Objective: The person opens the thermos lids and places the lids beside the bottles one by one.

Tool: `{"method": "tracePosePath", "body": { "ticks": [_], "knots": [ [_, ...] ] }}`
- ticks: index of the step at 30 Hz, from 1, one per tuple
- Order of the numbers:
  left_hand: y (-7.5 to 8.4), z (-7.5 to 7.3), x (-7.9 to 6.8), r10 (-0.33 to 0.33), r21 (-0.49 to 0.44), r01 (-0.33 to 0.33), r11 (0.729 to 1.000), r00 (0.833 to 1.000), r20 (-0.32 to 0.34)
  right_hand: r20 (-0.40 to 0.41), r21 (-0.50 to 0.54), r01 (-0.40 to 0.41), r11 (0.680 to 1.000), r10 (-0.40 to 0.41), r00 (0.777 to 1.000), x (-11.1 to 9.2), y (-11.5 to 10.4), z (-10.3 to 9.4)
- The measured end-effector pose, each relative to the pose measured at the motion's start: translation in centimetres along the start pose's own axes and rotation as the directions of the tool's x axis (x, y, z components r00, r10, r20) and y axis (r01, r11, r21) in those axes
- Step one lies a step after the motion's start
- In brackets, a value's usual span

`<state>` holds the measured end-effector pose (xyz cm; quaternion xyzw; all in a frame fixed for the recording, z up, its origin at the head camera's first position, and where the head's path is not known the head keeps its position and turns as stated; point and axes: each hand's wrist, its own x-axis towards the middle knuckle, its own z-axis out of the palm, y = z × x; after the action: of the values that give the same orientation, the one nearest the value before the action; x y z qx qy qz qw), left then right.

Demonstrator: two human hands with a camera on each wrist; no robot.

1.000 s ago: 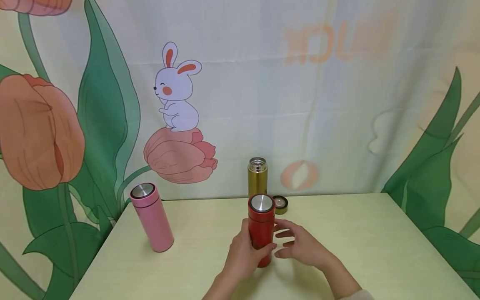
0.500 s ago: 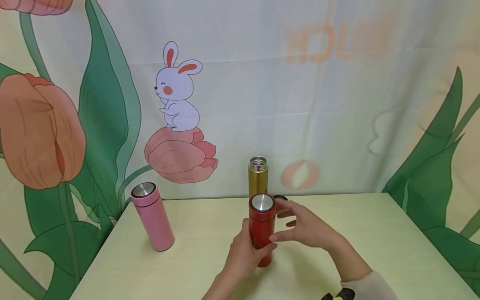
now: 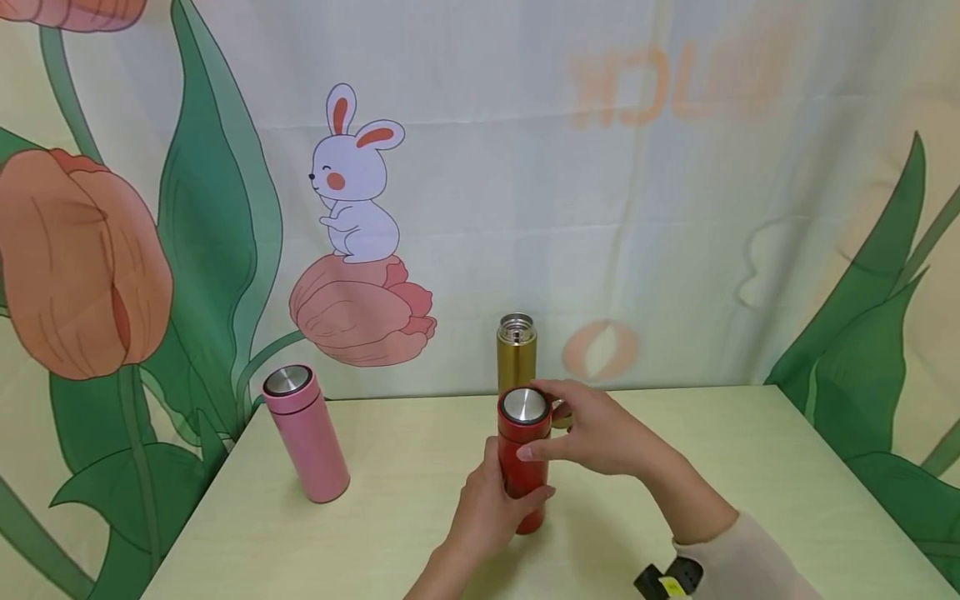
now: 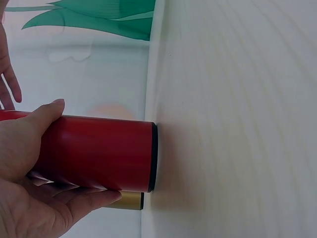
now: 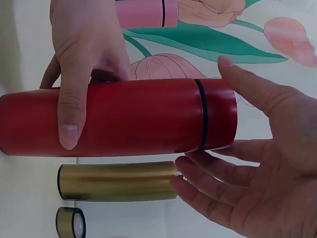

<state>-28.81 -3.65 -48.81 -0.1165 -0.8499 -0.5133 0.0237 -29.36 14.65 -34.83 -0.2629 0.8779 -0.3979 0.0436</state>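
Left grip [image 3: 486,510] clasping the red cylindrical metal bottle [image 3: 521,475], right grip [image 3: 596,429] loose at its steel-topped cap [image 3: 525,406]: overreaching could topple the open gold metal flask [image 3: 517,360] behind it

Pale table [image 3: 712,483] — pink flask [image 3: 311,446], open gold flask [image 3: 517,362] — gold cap [image 5: 66,222] near gold flask.

Pale worktop [image 3: 420,517] under the fingers [image 3: 551,450]. Behind them, hanging cloth [image 3: 480,183], creased, printed: rabbit [image 3: 360,229] on pink tulip [image 3: 352,312] left of and above the fingers, green leaves [image 3: 862,392] to either side. Soft shadow [image 3: 600,533] beneath.
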Motion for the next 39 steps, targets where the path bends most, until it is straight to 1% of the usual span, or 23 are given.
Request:
{"method": "tracePosePath", "body": {
  "ticks": [5,11,15,18,21,23,26,30,35,39],
  "knots": [
    [-0.1,0.0,-0.1,-0.004,-0.002,0.004,1.0,1.0,0.007,-0.027,-0.073,-0.031,0.997,0.029,0.999,0.4,-0.8,0.3],
    [-0.3,0.0,-0.1,0.02,0.011,-0.02,1.0,1.0,-0.005,-0.053,-0.187,-0.034,0.982,0.025,0.998,1.1,-1.9,0.8],
    [-0.5,0.0,-0.1,0.029,0.013,-0.029,1.0,1.0,-0.006,-0.078,-0.276,-0.087,0.957,0.068,0.995,1.4,-2.7,1.1],
    [-0.5,0.0,-0.1,0.035,0.011,-0.035,0.999,0.999,-0.004,-0.098,-0.336,-0.141,0.931,0.114,0.989,1.7,-3.3,1.4],
    [-0.5,-0.1,-0.1,0.037,0.006,-0.037,0.999,0.999,0.001,-0.114,-0.385,-0.177,0.906,0.144,0.983,1.9,-3.8,1.5],
    [-0.4,-0.1,-0.1,0.033,0.006,-0.033,0.999,0.999,0.004,-0.12,-0.406,-0.189,0.894,0.153,0.981,2.0,-4.1,1.6],
    [-0.4,-0.1,-0.1,0.033,0.009,-0.033,0.999,0.999,0.004,-0.121,-0.423,-0.185,0.887,0.147,0.982,2.1,-4.2,1.6],
    [-0.4,-0.2,-0.1,0.039,0.01,-0.039,0.999,0.999,0.006,-0.117,-0.425,-0.177,0.888,0.14,0.983,2.2,-4.2,1.5],
    [-0.3,-0.4,0.0,0.036,0.002,-0.036,0.999,0.999,0.016,-0.105,-0.418,-0.181,0.89,0.15,0.983,2.3,-4.2,1.4],
    [-0.2,-0.5,0.1,0.035,-0.007,-0.035,0.999,0.999,0.023,-0.086,-0.42,-0.162,0.893,0.138,0.987,2.3,-4.3,1.2]
  ]
}}
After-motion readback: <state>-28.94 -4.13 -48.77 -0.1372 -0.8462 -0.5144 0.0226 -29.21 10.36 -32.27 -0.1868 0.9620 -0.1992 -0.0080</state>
